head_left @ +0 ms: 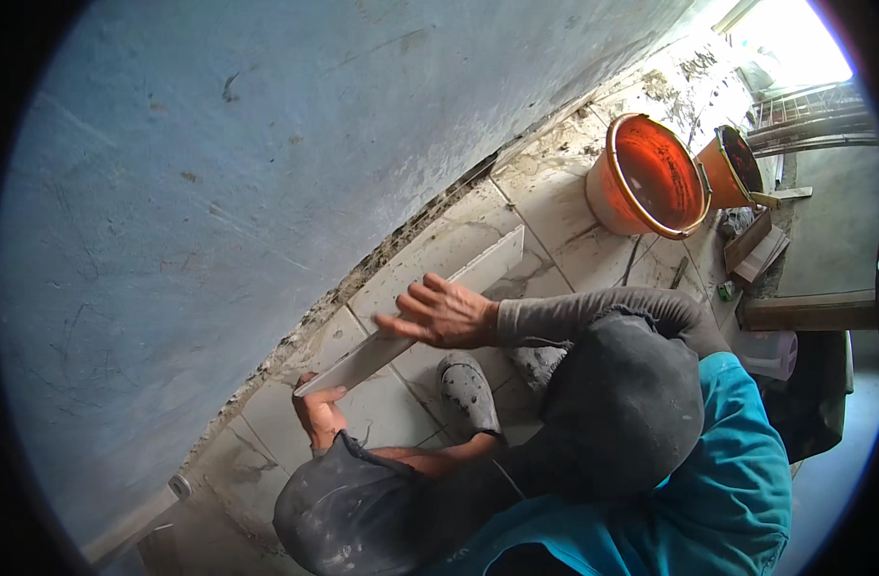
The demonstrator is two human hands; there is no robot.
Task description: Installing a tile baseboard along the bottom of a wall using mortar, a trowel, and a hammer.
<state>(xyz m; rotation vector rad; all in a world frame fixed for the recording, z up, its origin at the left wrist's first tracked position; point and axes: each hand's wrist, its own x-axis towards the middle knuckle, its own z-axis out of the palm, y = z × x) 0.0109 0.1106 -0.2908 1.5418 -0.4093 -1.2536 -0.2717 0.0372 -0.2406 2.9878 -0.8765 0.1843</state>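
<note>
A long, narrow pale tile strip [478, 264] is held slanting above the tiled floor, beside the wall. My left hand [319, 418] grips its lower-left end, with fingers and thumb round the edge. My right hand [444, 317] is over the strip's middle, fingers spread and slightly blurred; whether all of them touch it is unclear. My grey-sleeved right forearm reaches in from the right, over my dark-clad knee [622, 403]. My dirty boots [463, 394] stand on the floor below the strip.
A scuffed blue wall [218, 173] meets the dirty tiles along a crumbled seam. Orange buckets [641, 182] stand upper right, with offcuts [761, 254], a wooden board [809, 309] and a translucent container [761, 353] along the right. A pale pipe-like piece [142, 514] lies lower left.
</note>
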